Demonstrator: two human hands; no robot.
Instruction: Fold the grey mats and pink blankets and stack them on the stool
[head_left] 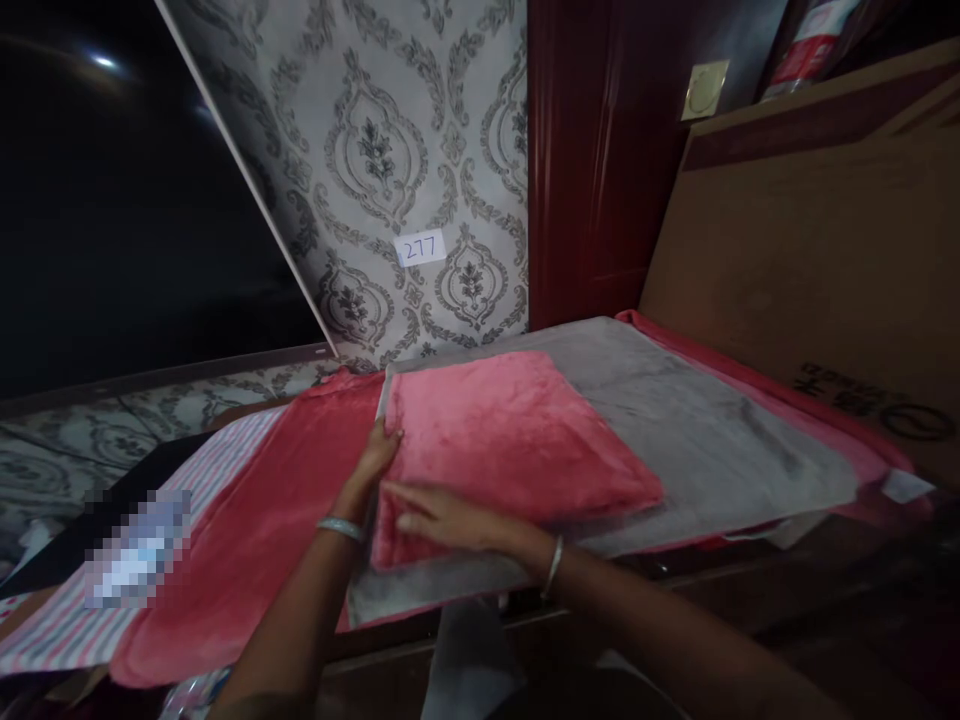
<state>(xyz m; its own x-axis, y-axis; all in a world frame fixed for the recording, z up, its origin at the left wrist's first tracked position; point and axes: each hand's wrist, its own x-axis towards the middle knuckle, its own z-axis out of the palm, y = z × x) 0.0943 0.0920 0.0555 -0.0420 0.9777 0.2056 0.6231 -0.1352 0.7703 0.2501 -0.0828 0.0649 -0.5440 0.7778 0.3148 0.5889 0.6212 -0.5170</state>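
A pink plush cloth piece [510, 430], roughly square with a seamed border, lies flat on a larger grey plush cloth [675, 430]. At its left edge, my left hand [379, 452] has bent fingers closed on the border; the fingertips are partly hidden. My right hand [446, 517] rests palm down over the lower left part of the pink piece, fingers stretched out. Left of both hands, a darker pink plush cloth [277, 520] is spread beside the grey one. A striped cloth [225, 465] shows beyond it.
A large cardboard box [810, 250] stands at the right, behind the cloths. A dark television screen [135, 200] is at the left. A paper marked 277 [420, 247] hangs on the patterned wall. A white paper tag [906, 486] lies at the right corner.
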